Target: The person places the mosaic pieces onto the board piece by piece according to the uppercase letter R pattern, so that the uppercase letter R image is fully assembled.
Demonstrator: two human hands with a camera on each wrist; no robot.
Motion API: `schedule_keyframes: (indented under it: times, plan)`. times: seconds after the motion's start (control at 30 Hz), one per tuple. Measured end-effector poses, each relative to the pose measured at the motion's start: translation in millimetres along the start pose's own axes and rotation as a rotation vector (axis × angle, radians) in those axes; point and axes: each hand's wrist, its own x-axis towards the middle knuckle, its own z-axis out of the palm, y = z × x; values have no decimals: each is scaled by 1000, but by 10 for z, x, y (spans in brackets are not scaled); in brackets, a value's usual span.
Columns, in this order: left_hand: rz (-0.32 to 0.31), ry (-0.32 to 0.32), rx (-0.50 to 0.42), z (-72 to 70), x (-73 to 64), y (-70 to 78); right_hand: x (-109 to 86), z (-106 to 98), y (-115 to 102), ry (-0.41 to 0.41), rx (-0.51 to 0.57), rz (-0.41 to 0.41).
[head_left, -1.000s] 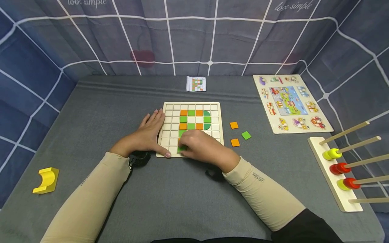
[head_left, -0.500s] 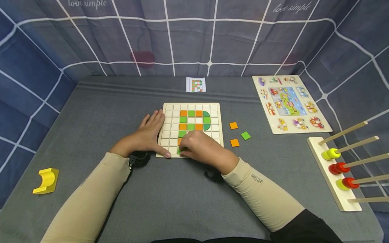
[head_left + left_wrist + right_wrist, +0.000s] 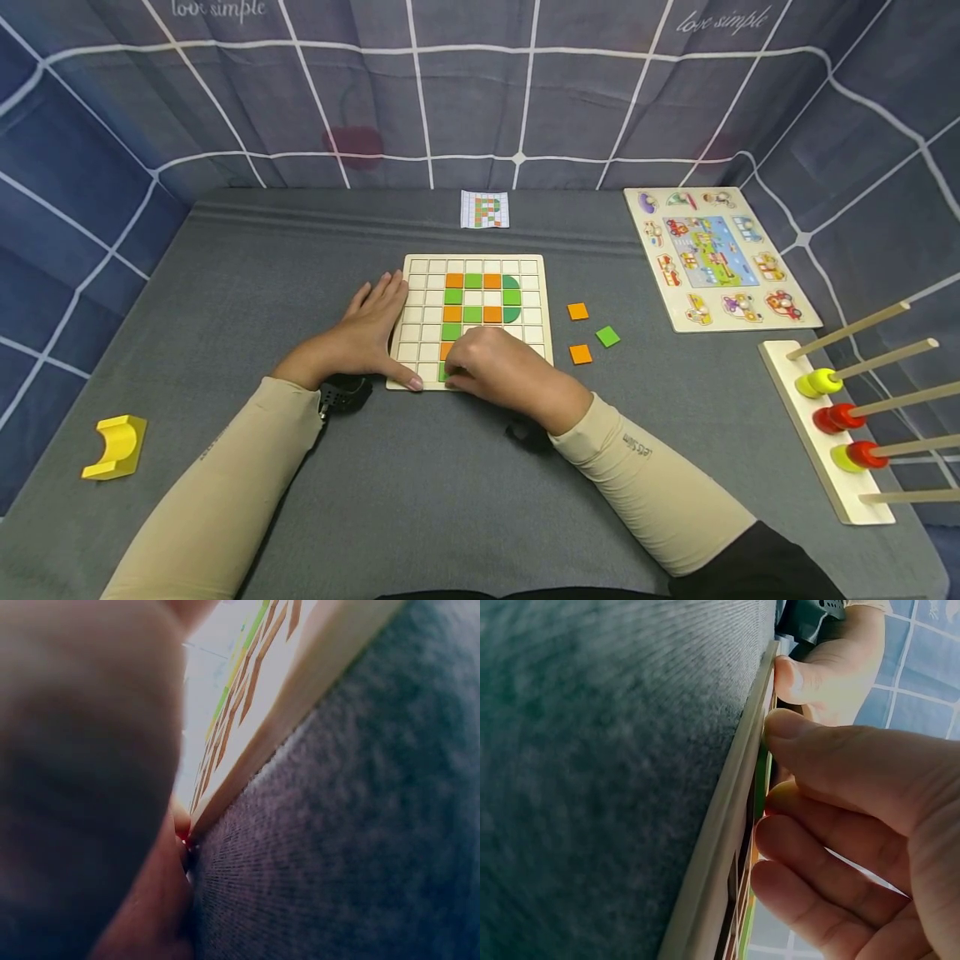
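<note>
A pale wooden grid board (image 3: pixel 414 333) lies on the grey cloth with orange and green tiles set in its cells. My left hand (image 3: pixel 366 321) rests at the board's left side, fingers spread and thumb along the lower-left corner. My right hand (image 3: pixel 502 367) is over the lower part, fingers curled, with thumb and fingertips at a green square tile (image 3: pixel 443 372) in the bottom row. In the right wrist view, thumb and forefinger stand at either end of this green tile (image 3: pixel 762 776). The hand hides some cells. In the left wrist view, the board edge (image 3: pixel 259 754) is close to the hand.
Two orange tiles (image 3: pixel 577 311) and one green tile (image 3: pixel 607 336) lie right of the board. A pattern card (image 3: pixel 484 210) is behind it. At the right are a picture puzzle (image 3: pixel 708 250) and a peg stand (image 3: pixel 825 433); a yellow block (image 3: pixel 116 447) is at far left.
The green tile at the bottom row, tilted under my right fingers a second ago, now lies flatter in its cell. My right hand has shifted slightly; the left hand stays put.
</note>
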Motion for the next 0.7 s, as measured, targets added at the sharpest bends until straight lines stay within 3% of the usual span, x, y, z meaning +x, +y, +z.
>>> schedule_keyframes:
  times: [0.43,0.7]
  plan:
    - [1,-6,12,3,12,-14,-70,-24,68,88,26,-21]
    - [10,-5,-7,-2,13,-17,-125,-90,160,122,14,21]
